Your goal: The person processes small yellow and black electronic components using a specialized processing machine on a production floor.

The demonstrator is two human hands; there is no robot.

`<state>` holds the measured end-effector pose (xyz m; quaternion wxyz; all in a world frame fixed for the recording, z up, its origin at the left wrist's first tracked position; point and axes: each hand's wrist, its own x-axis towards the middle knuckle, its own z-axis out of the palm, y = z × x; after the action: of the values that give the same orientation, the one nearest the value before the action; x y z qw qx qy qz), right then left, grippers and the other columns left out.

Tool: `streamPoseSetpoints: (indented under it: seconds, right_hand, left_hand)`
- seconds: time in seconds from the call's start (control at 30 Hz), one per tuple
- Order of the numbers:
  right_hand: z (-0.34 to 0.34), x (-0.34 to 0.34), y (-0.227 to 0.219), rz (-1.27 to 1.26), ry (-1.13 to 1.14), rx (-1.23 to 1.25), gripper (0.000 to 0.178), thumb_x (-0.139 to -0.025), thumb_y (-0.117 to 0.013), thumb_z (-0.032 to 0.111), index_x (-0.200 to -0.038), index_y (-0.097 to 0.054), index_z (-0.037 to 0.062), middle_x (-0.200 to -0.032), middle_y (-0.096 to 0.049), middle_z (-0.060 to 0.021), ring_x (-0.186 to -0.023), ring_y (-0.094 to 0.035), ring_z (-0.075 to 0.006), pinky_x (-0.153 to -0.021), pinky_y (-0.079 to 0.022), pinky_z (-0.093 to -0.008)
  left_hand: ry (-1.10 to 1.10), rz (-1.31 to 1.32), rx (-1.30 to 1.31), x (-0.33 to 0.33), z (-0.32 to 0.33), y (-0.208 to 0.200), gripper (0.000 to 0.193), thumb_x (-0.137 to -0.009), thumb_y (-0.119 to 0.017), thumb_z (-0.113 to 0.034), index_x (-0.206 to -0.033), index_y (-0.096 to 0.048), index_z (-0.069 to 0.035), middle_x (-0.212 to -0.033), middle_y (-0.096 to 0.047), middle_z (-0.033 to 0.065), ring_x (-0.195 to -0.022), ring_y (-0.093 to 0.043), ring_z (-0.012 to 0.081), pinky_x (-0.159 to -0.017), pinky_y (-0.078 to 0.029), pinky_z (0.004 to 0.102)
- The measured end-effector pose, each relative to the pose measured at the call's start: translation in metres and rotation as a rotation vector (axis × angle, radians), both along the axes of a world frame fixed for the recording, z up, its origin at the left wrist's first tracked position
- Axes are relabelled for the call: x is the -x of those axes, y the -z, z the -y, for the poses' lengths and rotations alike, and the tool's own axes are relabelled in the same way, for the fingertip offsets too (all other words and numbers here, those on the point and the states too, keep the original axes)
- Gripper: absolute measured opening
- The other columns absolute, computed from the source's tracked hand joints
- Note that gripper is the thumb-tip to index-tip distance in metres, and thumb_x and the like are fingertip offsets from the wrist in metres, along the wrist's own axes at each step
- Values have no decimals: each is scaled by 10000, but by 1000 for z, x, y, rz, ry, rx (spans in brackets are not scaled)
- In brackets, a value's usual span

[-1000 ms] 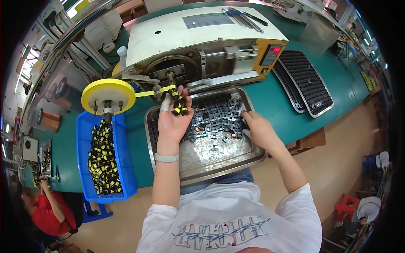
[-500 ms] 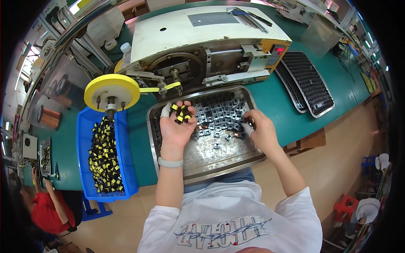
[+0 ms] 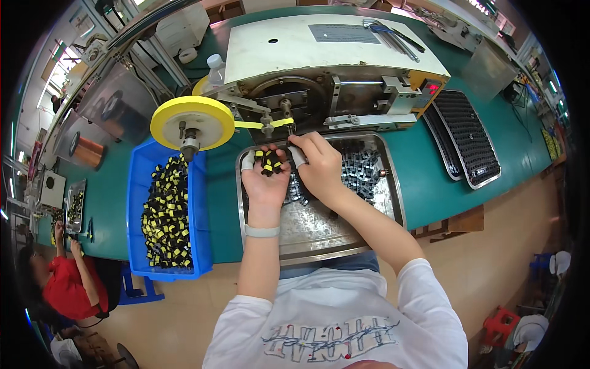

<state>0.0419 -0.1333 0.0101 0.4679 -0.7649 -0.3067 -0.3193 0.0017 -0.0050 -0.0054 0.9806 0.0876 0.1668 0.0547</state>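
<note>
My left hand [image 3: 265, 181] is cupped palm up over the metal tray [image 3: 319, 251], holding several small black coil bobbins with yellow tape [image 3: 268, 162]. Close beside it, my right hand [image 3: 319, 167] reaches up to the spindle [image 3: 291, 127] of the taping machine [image 3: 307, 55]. Its thumb and finger are pinched together there; whatever they grip is mostly hidden. A strip of yellow tape [image 3: 249, 125] runs from the yellow tape roll [image 3: 192, 123] to the spindle. Loose untaped black bobbins with metal pins [image 3: 361, 175] lie in the tray, partly behind my right hand.
At left stands a blue bin [image 3: 203, 246] filled with taped bobbins [image 3: 166, 215]. Two black trays [image 3: 464, 138] of parts lie at right. Hex keys [image 3: 399, 40] rest on the machine. A person in red [image 3: 72, 286] works at far left.
My right hand has moved from the tray's right side up and left to the machine's spindle. My left hand still holds the taped bobbins. The whole view has shifted somewhat.
</note>
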Motion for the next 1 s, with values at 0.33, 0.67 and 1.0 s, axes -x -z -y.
streamPoseSetpoints:
  seconds: [0.33, 0.67, 1.0]
  right_hand:
    - [0, -9, 3, 85, 64, 125, 439, -629, -601, -105, -1039, -648, 45, -935, -607, -104, -766, -618, -289, -646, -516, -357]
    - [37, 24, 0, -299, 10, 119, 244, -778, -671, -50, -1012, -642, 10, -977, -568, -102, -745, -621, -192, -644, -503, -294]
    - [53, 32, 9, -607, -120, -382, 187, -810, -638, -86, -989, -648, -30, -1047, -542, -84, -927, -613, -159, -811, -510, -245]
  left_hand:
    - [-28, -32, -95, -1, 4, -1, 238, -925, -513, -341, -873, -534, -110, -895, -603, 41, -811, -575, 203, -642, -435, 309]
    - [70, -106, -229, -6, 8, -3, 255, -915, -580, -337, -1028, -635, -116, -985, -639, 11, -843, -601, 152, -640, -447, 267]
    - [298, 21, -206, -16, 19, -4, 294, -947, -527, -338, -1106, -619, -108, -907, -622, 11, -842, -598, 154, -629, -451, 280]
